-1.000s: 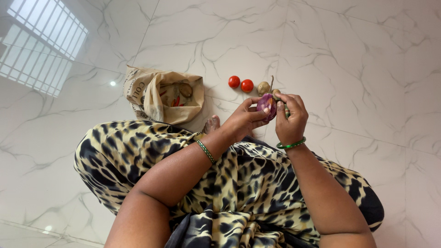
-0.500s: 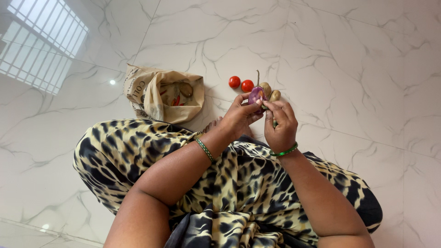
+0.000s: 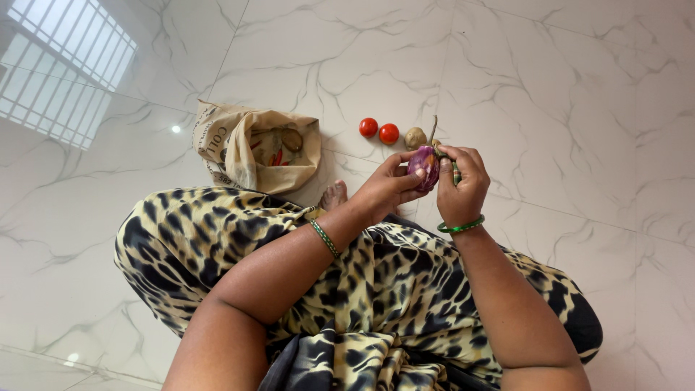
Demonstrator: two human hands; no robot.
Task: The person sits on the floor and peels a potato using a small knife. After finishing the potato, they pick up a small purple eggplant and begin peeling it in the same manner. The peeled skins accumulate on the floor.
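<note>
Leftmost, an open cloth bag [image 3: 246,148] of vegetables sits on the white marble floor [image 3: 565,108]. Two red tomatoes [image 3: 378,131] and a potato [image 3: 415,137] lie beyond the hands. Left hand [image 3: 382,192] grips a small purple eggplant [image 3: 423,164]; right hand [image 3: 463,187] pinches its stem end.

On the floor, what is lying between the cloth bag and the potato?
In the head view, two red tomatoes lie side by side between the cloth bag and the potato; the remaining stretch is bare marble floor.
</note>
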